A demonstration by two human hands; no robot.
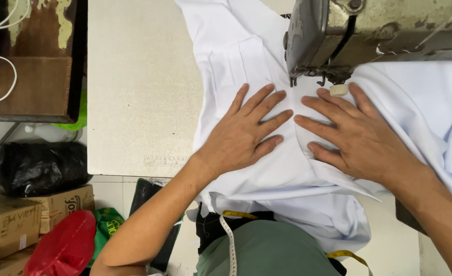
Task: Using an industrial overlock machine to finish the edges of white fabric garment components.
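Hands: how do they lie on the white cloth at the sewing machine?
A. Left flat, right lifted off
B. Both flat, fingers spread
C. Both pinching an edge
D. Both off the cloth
B: the left hand and right hand press flat on the white cloth, fingers spread, below the sewing machine.

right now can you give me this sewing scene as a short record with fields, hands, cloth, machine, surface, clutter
left hand: left hand flat, fingers spread, pressing the white cotton garment
right hand: right hand flat on the same cloth, beside the left
machine: worn grey metal sewing machine head just above the fingertips
surface: pale speckled table top
on the person: yellow tape measure
floor: brown cardboard boxes, red plastic bag
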